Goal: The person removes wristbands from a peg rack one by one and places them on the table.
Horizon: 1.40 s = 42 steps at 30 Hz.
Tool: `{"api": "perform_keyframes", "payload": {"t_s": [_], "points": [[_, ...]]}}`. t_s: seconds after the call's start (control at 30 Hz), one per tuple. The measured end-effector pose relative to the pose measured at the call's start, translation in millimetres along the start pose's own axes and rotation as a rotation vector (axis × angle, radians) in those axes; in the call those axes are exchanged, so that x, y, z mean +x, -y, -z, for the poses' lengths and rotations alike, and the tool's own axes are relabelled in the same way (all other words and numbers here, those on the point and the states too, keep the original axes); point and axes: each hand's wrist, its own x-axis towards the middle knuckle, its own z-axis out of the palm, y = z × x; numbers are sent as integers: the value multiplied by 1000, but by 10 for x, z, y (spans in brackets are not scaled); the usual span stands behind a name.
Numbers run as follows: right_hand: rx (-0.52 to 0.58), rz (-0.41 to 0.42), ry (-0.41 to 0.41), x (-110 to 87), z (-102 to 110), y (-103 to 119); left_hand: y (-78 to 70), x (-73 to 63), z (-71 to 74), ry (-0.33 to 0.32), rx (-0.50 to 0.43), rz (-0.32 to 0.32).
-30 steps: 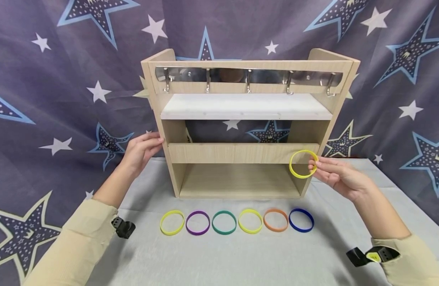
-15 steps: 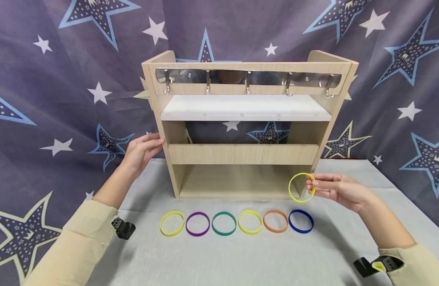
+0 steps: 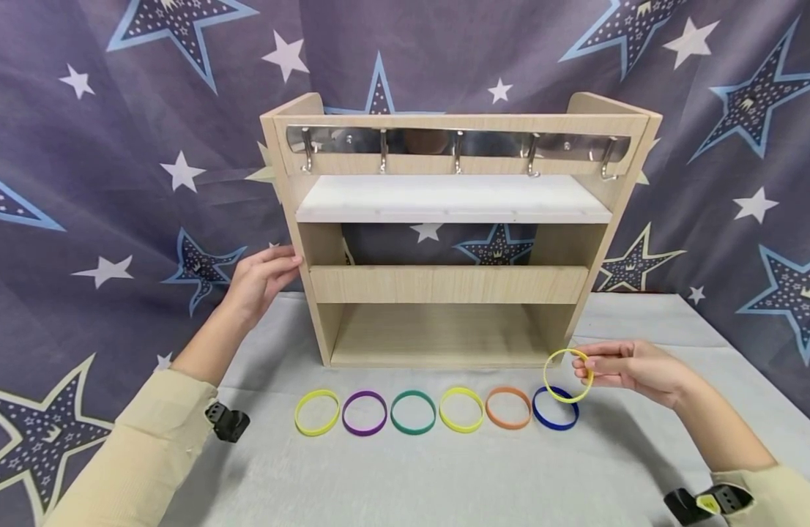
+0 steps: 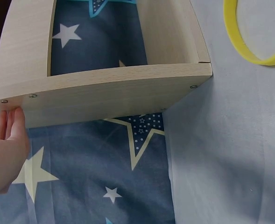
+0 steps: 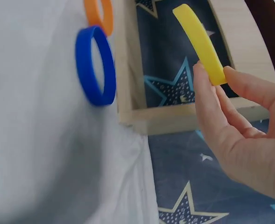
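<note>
My right hand (image 3: 636, 369) pinches a yellow wristband (image 5: 200, 44) between thumb and fingers, near the shelf's lower right corner. In the head view this band overlaps the blue wristband (image 3: 555, 426) lying on the cloth. With its fingers fairly straight, my left hand (image 3: 256, 282) touches the outer left side of a light wooden shelf (image 3: 448, 284). A metal rail (image 3: 421, 139) with several bare hooks runs across the shelf's top front.
Left of the blue band, a row on the grey cloth (image 3: 405, 483) holds an orange wristband (image 3: 508, 427), a yellow one, a green wristband (image 3: 414, 432), a purple wristband (image 3: 363, 433) and another yellow one. A star-patterned curtain (image 3: 115, 190) hangs behind.
My right hand has come down with the yellow wristband, from beside the shelf's middle board to just above the blue wristband. My left hand has stayed on the shelf's side.
</note>
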Motion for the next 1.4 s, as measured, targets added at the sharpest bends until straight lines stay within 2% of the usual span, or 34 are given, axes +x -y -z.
{"api": "perform_keyframes", "payload": {"t_s": [0.43, 0.7, 1.07, 1.23, 1.4], "points": [[-151, -123, -79, -144, 223, -188, -8, -6, 0, -2, -10, 1], [-184, -169, -97, -235, 342, -277, -4, -10, -4, -2, -14, -1], [-282, -251, -149, -279, 350, -317, -12, -19, -4, -6, 1, 6], [-345, -294, -209, -275, 322, -341, -11, -21, -11, -6, -9, 2], [-452, -318, -283, -275, 294, -331, -10, -16, -22, -12, -6, -3]]}}
